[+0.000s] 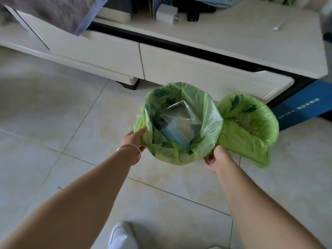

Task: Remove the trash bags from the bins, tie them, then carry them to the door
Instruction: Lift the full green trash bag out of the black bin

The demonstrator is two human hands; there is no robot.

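Observation:
Two bins lined with green trash bags stand side by side on the tiled floor. The near bag (181, 151) covers its bin's rim and holds a clear plastic wrapper (179, 119) over bluish trash. My left hand (134, 138) grips the bag's folded edge on its left side. At the bag's lower right edge, my right hand (216, 157) pinches the green plastic. The second green bag (251, 123) sits just to the right, its edge hanging loose down the front. The bins themselves are hidden under the bags.
A white low cabinet (197, 72) with drawers stands right behind the bins, with a charger plug (167, 14) and clutter on top. A blue box (309, 103) sits at the right. My white shoe (122, 234) is at the bottom, on pale tiles.

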